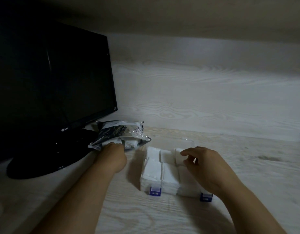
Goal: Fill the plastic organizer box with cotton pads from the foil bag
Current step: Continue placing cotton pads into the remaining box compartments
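Nearest, the box (pixel 164 176) sits on the desk (pixel 146 213) with two blue latches (pixel 155 191) at its 6 o'clock edge; its compartments look nearly full of white pads (pixel 153 168). The right hand (pixel 205 163) hovers over the box's 3 o'clock side, fingers loosely curled, holding nothing I can make out. At 10 o'clock from the box, just beside it, the left hand (pixel 114 155) has its fingers inside the mouth of the bag (pixel 119 135), so whether they pinch anything cannot be told. Behind stands a monitor (pixel 53 78). A risk (the bag lies unanchored): pulling one-handed may drag it or spill pads, and overfilling could block the lid.
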A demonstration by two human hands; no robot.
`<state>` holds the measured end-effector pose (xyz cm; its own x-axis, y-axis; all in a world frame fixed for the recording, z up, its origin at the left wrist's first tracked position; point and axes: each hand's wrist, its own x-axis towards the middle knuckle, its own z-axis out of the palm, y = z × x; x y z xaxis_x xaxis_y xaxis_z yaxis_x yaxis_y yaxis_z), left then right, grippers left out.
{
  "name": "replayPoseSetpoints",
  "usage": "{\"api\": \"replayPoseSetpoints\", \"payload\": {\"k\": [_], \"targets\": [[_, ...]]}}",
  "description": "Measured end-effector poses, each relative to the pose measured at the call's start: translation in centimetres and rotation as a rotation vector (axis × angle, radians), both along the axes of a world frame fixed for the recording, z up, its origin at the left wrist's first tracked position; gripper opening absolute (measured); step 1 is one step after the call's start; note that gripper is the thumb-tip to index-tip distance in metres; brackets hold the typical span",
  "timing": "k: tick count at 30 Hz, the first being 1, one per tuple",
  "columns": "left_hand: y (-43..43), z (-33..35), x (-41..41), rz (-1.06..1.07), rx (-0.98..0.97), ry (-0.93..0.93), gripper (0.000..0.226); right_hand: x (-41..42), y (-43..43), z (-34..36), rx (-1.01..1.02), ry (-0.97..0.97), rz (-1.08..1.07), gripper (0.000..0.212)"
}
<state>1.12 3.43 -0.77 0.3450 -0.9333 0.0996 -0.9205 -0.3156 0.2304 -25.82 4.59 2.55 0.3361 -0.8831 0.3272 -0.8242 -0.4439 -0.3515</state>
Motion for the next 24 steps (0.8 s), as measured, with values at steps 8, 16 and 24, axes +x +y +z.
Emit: {"api": "replayPoseSetpoints", "payload": {"k": [8,16,24], "targets": [[-0.21,-0.08,0.05,0.037,-0.074,0.034,0.034,-0.02,-0.01,-0.10,0.037,-0.028,0.014,0.029],[-0.42,-0.28,0.28,0.021,-0.097,0.070,0.050,-0.03,-0.05,-0.26,0.052,-0.049,0.019,0.027],[-0.35,-0.33,-0.13,0.048,-0.044,0.118,0.050,-0.09,-0.08,-0.35,0.064,-0.063,0.019,0.027]]}}
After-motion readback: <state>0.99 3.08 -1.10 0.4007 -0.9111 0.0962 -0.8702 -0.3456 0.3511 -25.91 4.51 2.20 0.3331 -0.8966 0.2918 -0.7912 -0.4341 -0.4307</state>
